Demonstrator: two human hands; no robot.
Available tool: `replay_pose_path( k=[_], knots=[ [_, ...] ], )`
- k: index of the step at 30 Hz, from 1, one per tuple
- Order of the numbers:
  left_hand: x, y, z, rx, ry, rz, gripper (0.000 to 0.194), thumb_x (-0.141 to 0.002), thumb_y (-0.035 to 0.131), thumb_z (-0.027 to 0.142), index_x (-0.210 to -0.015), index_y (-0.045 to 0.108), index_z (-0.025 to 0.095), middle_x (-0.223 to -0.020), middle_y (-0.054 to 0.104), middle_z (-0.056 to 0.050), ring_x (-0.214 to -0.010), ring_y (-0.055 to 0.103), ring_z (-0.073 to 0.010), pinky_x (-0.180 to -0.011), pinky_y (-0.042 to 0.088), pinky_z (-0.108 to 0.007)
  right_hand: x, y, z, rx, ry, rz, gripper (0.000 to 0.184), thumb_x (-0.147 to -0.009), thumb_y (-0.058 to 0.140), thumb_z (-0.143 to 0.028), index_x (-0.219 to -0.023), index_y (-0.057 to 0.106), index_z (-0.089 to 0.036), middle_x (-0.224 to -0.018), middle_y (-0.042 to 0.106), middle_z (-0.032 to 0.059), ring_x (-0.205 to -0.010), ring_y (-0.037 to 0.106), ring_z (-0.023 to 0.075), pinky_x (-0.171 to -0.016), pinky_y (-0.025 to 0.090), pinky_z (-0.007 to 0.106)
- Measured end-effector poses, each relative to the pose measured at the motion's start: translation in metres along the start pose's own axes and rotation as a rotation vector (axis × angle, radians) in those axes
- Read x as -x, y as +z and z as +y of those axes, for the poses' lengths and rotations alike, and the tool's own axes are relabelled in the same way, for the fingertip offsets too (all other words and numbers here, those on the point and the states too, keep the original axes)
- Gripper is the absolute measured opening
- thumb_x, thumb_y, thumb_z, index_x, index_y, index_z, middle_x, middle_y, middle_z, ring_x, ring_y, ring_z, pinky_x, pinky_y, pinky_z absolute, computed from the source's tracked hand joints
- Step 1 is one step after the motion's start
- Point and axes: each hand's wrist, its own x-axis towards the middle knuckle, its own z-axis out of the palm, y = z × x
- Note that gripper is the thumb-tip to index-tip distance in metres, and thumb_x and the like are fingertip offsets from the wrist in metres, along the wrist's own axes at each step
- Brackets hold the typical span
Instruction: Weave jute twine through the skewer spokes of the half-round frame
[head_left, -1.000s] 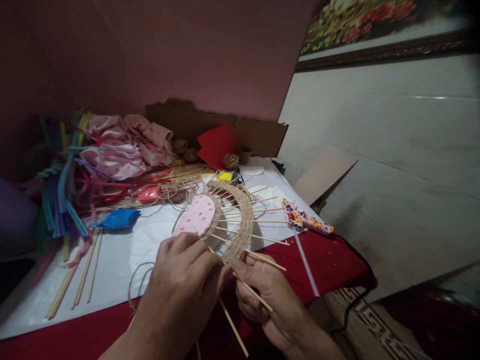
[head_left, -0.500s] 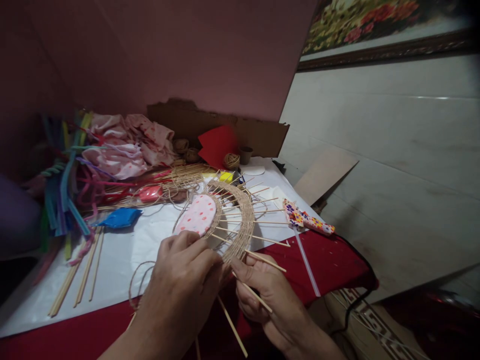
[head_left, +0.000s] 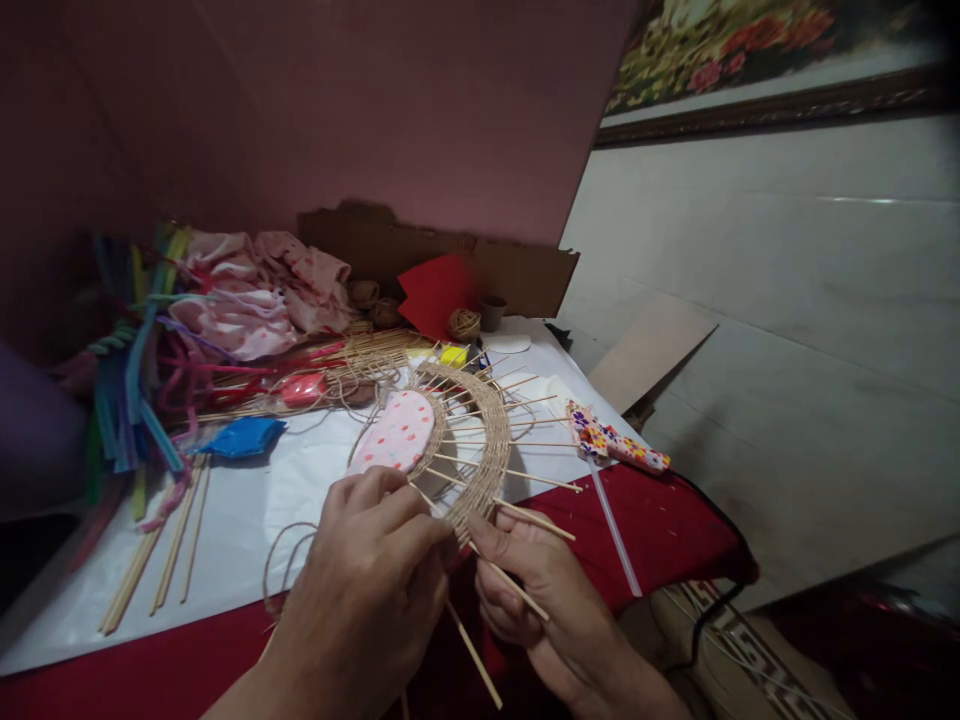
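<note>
A half-woven disc (head_left: pixel 480 440) with a pink dotted fabric centre (head_left: pixel 395 435) and thin wooden spokes is held tilted above the table's near edge. My left hand (head_left: pixel 375 570) is closed, fingers pinched at the disc's lower rim where the jute twine (head_left: pixel 281 560) runs in. My right hand (head_left: pixel 532 590) is closed too, thumb pressed against the rim and fingers wrapped round a spoke (head_left: pixel 510 588). The twine loops loosely to the left of my left hand.
White paper (head_left: pixel 247 510) covers a red tablecloth (head_left: pixel 660 530). Loose wooden sticks (head_left: pixel 161 555) lie at left, pipe cleaners (head_left: pixel 127 380) and pink cloth (head_left: pixel 247 290) behind. A flowered glue gun (head_left: pixel 615 440) lies right, with cardboard (head_left: pixel 450 255), red paper (head_left: pixel 435 290) and twine balls (head_left: pixel 463 323) at the back.
Almost nothing differs. My left fingers shifted slightly along the disc's lower rim and the view drifted a little downward.
</note>
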Motion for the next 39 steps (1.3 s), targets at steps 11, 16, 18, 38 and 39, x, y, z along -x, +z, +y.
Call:
replay_pose_path(
  k=[11,16,18,38,39],
  knots=[
    [0.0001,0.0009,-0.0002,-0.027,0.007,0.01,0.02,-0.079,0.05,0.011,-0.072,0.064,0.022,-0.063,0.058,-0.001,-0.072,0.046,-0.0206,-0.069,0.035,-0.04,0.0009,0.0002,-0.0014,-0.005,0.017,-0.002,0.027,-0.077,0.063,-0.039,-0.075,0.048,-0.017,-0.033,0.033,-0.0131,-0.027,0.015,-0.0003,-0.032,0.01,0.015],
    [-0.0011,0.0001,0.0,-0.037,0.011,0.013,0.017,-0.079,0.05,0.012,-0.072,0.062,0.021,-0.064,0.059,-0.001,-0.071,0.046,-0.0197,-0.069,0.035,-0.039,0.0013,-0.0005,-0.0028,-0.006,0.02,-0.015,0.024,-0.08,0.061,-0.036,-0.074,0.047,-0.017,-0.035,0.033,-0.0127,-0.029,0.015,0.0,-0.033,0.01,0.016],
    [-0.0012,0.0006,-0.0002,-0.049,0.008,0.014,0.016,-0.079,0.051,0.012,-0.072,0.062,0.021,-0.064,0.059,-0.001,-0.071,0.046,-0.0195,-0.069,0.035,-0.038,0.0013,-0.0007,-0.0032,-0.005,0.027,-0.011,0.025,-0.08,0.061,-0.036,-0.073,0.047,-0.017,-0.034,0.034,-0.0125,-0.028,0.015,0.0,-0.033,0.01,0.016],
    [0.0019,0.0036,0.0006,0.1,0.028,-0.039,0.017,-0.078,0.051,0.007,-0.067,0.048,0.019,-0.065,0.052,0.001,-0.071,0.043,-0.0178,-0.067,0.033,-0.036,-0.0007,-0.0064,-0.0037,0.004,0.059,-0.069,0.028,-0.083,0.056,-0.035,-0.066,0.042,-0.018,-0.038,0.036,-0.0102,-0.031,0.018,0.002,-0.035,0.01,0.019],
    [0.0014,0.0049,0.0001,0.096,0.025,-0.036,0.017,-0.078,0.052,0.008,-0.066,0.048,0.019,-0.065,0.053,0.001,-0.071,0.043,-0.0179,-0.067,0.033,-0.036,0.0,-0.0064,-0.0041,0.003,0.064,-0.074,0.028,-0.084,0.056,-0.036,-0.067,0.042,-0.018,-0.039,0.036,-0.0101,-0.031,0.018,0.002,-0.035,0.01,0.019]
  ],
)
